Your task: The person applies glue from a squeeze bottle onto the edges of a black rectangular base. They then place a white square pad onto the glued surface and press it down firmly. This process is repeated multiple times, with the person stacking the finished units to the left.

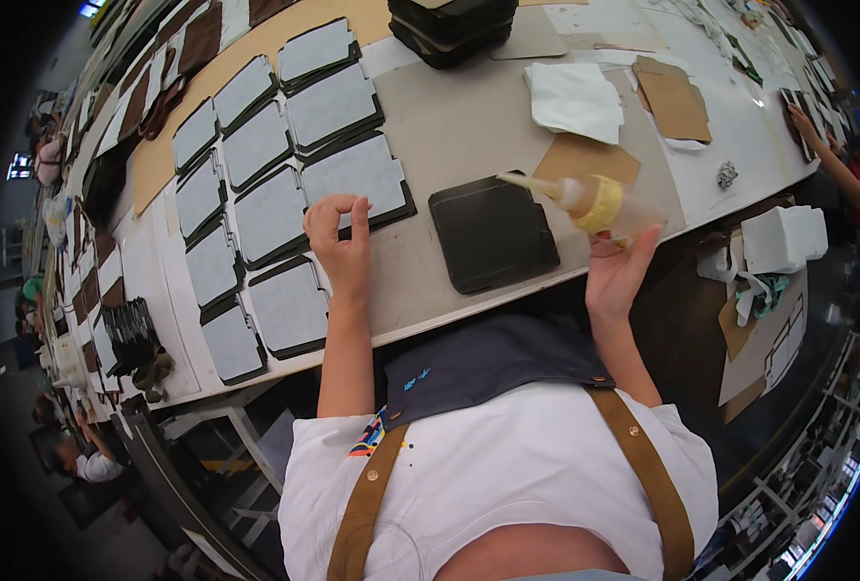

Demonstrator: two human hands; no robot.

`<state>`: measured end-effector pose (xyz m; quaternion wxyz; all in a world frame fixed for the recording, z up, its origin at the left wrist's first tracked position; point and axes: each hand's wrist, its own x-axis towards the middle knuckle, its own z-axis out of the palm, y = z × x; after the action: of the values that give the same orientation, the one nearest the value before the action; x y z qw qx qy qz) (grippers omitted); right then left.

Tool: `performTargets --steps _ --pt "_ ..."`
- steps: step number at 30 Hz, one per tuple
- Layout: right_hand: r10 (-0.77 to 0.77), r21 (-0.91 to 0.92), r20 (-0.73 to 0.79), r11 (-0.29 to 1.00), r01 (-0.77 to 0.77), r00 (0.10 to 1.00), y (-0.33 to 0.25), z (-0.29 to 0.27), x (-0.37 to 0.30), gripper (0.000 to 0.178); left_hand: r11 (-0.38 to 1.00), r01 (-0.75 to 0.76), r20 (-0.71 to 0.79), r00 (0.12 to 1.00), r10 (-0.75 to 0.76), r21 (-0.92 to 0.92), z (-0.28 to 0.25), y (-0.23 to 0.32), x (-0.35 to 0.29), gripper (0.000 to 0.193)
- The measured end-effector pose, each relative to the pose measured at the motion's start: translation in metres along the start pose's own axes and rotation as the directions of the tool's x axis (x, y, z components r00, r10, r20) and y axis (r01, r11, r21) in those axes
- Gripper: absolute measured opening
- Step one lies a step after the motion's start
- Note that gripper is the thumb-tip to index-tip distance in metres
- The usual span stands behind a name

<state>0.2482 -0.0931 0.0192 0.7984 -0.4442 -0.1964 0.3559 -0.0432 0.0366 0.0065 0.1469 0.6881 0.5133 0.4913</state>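
My right hand (616, 274) grips a squeeze glue bottle (612, 205) with a long pale nozzle and a yellow band, tilted so the nozzle points left. Beneath the nozzle tip, a black flat panel (493, 234) with a notched edge lies on the table. To the left, my left hand (341, 247) is raised at the side of a black panel topped with a grey sheet (352, 179). Its fingers are curled in toward the thumb; whether anything small is between them cannot be made out.
Rows of similar sheet-topped panels (256, 145) cover the table's left side. A stack of black pieces (452, 29) stands at the far edge. White sheets (575, 100) and brown card pieces (672, 97) lie to the right. A co-worker's arm (836, 169) reaches in at far right.
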Motion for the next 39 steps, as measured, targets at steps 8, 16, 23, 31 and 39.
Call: performTargets --steps 8,16,23,31,39 --pt "-0.394 -0.797 -0.115 0.584 0.152 0.912 -0.003 -0.098 0.07 0.059 1.0 -0.01 0.006 1.0 0.01 -0.008 0.0 0.003 0.0 0.015" --pt "-0.458 -0.831 0.459 0.082 0.551 0.761 -0.045 -0.015 0.092 0.046 1.0 -0.011 0.004 1.0 0.011 0.0 0.001 0.004 0.001 0.014" --pt "-0.048 -0.659 0.752 -0.067 0.749 0.657 0.014 0.039 0.14 0.018 0.994 -0.107 0.075 0.991 0.107 -0.002 -0.005 0.025 0.009 0.014" --pt "-0.092 -0.759 0.627 0.149 0.633 0.773 0.01 0.05 0.155 0.01 0.954 -0.197 0.338 0.903 0.266 -0.226 0.031 0.077 0.042 0.009" --pt "-0.056 -0.772 0.569 0.305 0.557 0.82 0.011 0.042 0.175 0.023 0.873 -0.388 0.436 0.759 0.485 -0.295 0.155 0.095 0.07 0.035"
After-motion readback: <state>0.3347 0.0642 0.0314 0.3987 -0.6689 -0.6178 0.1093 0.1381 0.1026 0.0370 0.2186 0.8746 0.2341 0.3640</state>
